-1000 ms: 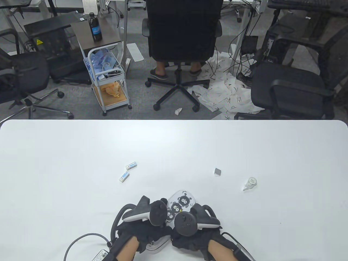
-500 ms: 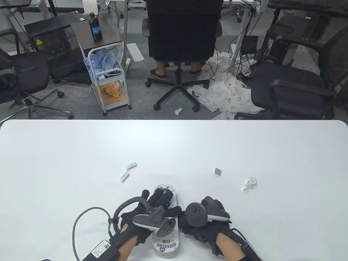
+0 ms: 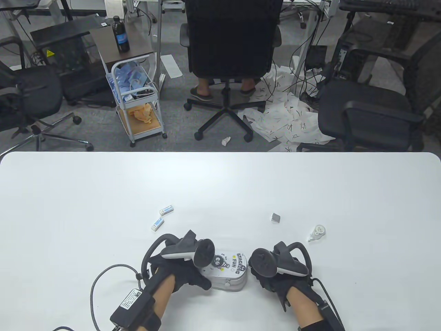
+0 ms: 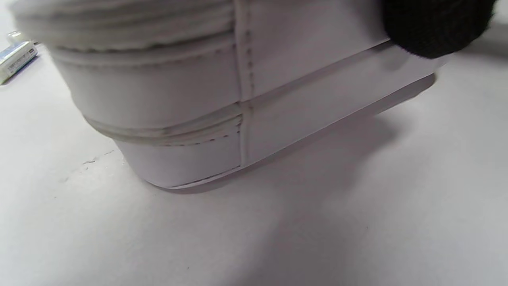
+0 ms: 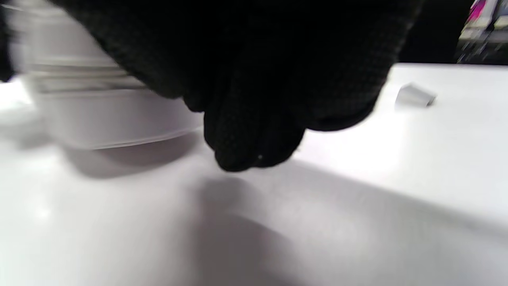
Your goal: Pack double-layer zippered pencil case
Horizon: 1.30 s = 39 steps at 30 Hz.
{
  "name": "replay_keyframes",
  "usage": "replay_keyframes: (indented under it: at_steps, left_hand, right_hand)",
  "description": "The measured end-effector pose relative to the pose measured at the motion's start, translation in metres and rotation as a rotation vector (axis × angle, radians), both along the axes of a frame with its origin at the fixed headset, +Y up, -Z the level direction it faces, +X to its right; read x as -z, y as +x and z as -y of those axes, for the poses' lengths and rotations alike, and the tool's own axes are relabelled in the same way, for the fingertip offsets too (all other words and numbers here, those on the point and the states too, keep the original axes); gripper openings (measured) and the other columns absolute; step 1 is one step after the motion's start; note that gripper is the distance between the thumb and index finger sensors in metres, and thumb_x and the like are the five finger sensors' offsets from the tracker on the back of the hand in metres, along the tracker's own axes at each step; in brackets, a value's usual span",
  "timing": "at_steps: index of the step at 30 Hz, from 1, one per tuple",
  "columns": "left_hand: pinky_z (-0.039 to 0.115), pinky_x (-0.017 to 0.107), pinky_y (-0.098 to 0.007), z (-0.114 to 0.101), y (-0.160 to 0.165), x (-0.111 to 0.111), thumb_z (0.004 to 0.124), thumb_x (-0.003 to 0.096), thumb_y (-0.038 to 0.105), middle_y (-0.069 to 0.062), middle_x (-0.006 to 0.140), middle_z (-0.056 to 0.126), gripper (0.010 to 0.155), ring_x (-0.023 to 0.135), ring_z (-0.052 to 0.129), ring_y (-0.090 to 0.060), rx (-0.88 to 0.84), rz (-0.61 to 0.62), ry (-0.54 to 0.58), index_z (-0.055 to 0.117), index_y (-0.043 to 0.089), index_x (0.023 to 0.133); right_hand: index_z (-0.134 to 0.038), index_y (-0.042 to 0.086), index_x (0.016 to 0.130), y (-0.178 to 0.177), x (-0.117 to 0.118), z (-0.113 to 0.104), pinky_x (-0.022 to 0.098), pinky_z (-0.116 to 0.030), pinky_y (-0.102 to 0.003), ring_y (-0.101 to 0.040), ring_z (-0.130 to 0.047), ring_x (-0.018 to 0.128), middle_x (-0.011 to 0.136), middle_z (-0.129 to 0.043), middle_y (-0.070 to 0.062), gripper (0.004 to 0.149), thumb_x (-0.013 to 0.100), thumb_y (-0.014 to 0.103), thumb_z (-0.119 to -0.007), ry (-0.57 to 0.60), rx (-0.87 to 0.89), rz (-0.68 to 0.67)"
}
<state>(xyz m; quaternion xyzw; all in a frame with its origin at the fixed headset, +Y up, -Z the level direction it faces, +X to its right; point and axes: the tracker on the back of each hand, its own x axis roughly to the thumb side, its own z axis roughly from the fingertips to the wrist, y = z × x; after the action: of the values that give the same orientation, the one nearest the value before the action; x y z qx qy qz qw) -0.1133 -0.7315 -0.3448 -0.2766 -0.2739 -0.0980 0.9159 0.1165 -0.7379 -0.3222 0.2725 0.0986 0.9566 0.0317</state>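
Observation:
The white pencil case (image 3: 228,273), printed with black soot figures and "STACKING FUN", lies flat and zipped near the table's front edge, its long side running left to right. My left hand (image 3: 201,277) grips its left end. In the left wrist view the case's stitched end (image 4: 238,99) fills the frame, with one gloved fingertip (image 4: 432,28) on it. My right hand (image 3: 257,276) is at the case's right end. In the right wrist view its curled fingers (image 5: 254,119) hang beside the case (image 5: 103,115), and contact is unclear.
Two small white erasers (image 3: 166,210) (image 3: 157,224) lie beyond my left hand. A grey block (image 3: 276,218) and a white correction tape (image 3: 317,233) lie to the right, beyond my right hand. My left glove's cable (image 3: 103,279) loops on the table at the front left.
The case has turned from pointing away from me to lying left to right. My left hand moved to its left end and my right hand moved right to its right end.

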Motion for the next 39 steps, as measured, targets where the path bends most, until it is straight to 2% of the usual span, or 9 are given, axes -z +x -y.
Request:
replay_keyframes:
  at_steps: [2,4,8,11,15,18,21,29,39]
  left_hand:
    - [0.062,0.065,-0.083,0.003,0.005,0.003,0.072,0.0439,0.08,-0.031,0.112,0.049,0.119,0.094,0.065,-0.057,0.042,-0.025,-0.007,0.024,-0.001,0.117]
    - [0.063,0.065,-0.082,0.004,0.008,0.006,0.069,0.0442,0.081,-0.031,0.111,0.049,0.119,0.093,0.066,-0.056,0.05,-0.035,-0.016,0.023,-0.001,0.118]
    - [0.062,0.067,-0.08,0.007,0.008,0.002,0.068,0.0454,0.081,-0.031,0.111,0.049,0.119,0.093,0.065,-0.057,0.074,-0.032,0.022,0.018,0.002,0.12]
    - [0.06,0.067,-0.079,0.01,0.005,-0.004,0.067,0.0466,0.08,-0.032,0.111,0.048,0.118,0.092,0.063,-0.058,0.037,-0.022,0.053,0.018,0.003,0.121]
    - [0.061,0.066,-0.08,0.01,0.007,-0.006,0.067,0.0473,0.08,-0.032,0.111,0.048,0.117,0.092,0.063,-0.058,0.042,-0.033,0.062,0.019,0.003,0.121]
    - [0.067,0.063,-0.08,0.009,0.009,-0.009,0.069,0.0468,0.079,-0.033,0.109,0.055,0.115,0.089,0.069,-0.059,0.029,-0.025,0.105,0.028,0.001,0.121]
    - [0.068,0.062,-0.08,0.01,0.01,-0.011,0.07,0.0477,0.078,-0.034,0.108,0.058,0.114,0.086,0.07,-0.061,0.01,-0.047,0.106,0.032,-0.001,0.121]
    - [0.063,0.063,-0.082,0.013,0.012,-0.014,0.072,0.0477,0.078,-0.036,0.108,0.055,0.116,0.087,0.068,-0.062,0.017,-0.075,0.123,0.032,-0.002,0.121]
    - [0.06,0.064,-0.083,0.012,0.013,-0.016,0.07,0.0487,0.077,-0.038,0.109,0.052,0.116,0.087,0.064,-0.064,0.018,-0.072,0.105,0.027,-0.003,0.121]
  right_hand:
    - [-0.09,0.008,0.068,-0.007,-0.003,0.002,0.027,-0.093,-0.029,-0.012,-0.109,0.032,0.054,-0.109,-0.006,0.037,0.047,0.037,-0.083,-0.192,0.144,-0.047]
    - [-0.092,0.002,0.062,-0.021,-0.009,0.006,0.022,-0.093,-0.029,-0.013,-0.109,0.025,0.045,-0.111,-0.008,0.037,0.047,0.036,-0.086,-0.21,0.293,-0.054]
    - [-0.094,0.007,0.058,-0.037,-0.014,0.006,0.019,-0.095,-0.025,-0.008,-0.11,0.022,0.041,-0.112,-0.002,0.04,0.045,0.044,-0.083,-0.041,0.17,-0.065]
    - [-0.098,0.012,0.059,-0.034,-0.013,-0.005,0.016,-0.094,-0.027,-0.011,-0.109,0.018,0.039,-0.113,-0.005,0.055,0.045,0.059,-0.073,-0.052,0.05,0.052]
    - [-0.096,0.01,0.065,-0.038,-0.025,-0.016,0.019,-0.096,-0.024,-0.009,-0.111,0.025,0.046,-0.113,-0.004,0.069,0.042,0.069,-0.068,0.237,-0.166,0.151]
    - [-0.094,-0.002,0.063,-0.05,-0.031,-0.006,0.02,-0.096,-0.027,-0.012,-0.112,0.025,0.045,-0.112,-0.009,0.077,0.039,0.068,-0.071,0.218,-0.113,0.219]
    - [-0.095,-0.001,0.063,-0.055,-0.034,-0.003,0.02,-0.097,-0.026,-0.01,-0.112,0.025,0.044,-0.112,-0.007,0.074,0.041,0.066,-0.073,0.304,-0.145,0.245]
    - [-0.094,-0.007,0.057,-0.066,-0.038,0.001,0.015,-0.097,-0.024,-0.005,-0.111,0.017,0.035,-0.112,-0.001,0.073,0.047,0.061,-0.069,0.363,-0.197,0.159]
    - [-0.096,-0.004,0.051,-0.077,-0.041,0.003,0.013,-0.097,-0.023,-0.003,-0.111,0.012,0.03,-0.112,0.003,0.056,0.048,0.046,-0.072,0.439,-0.291,0.137]
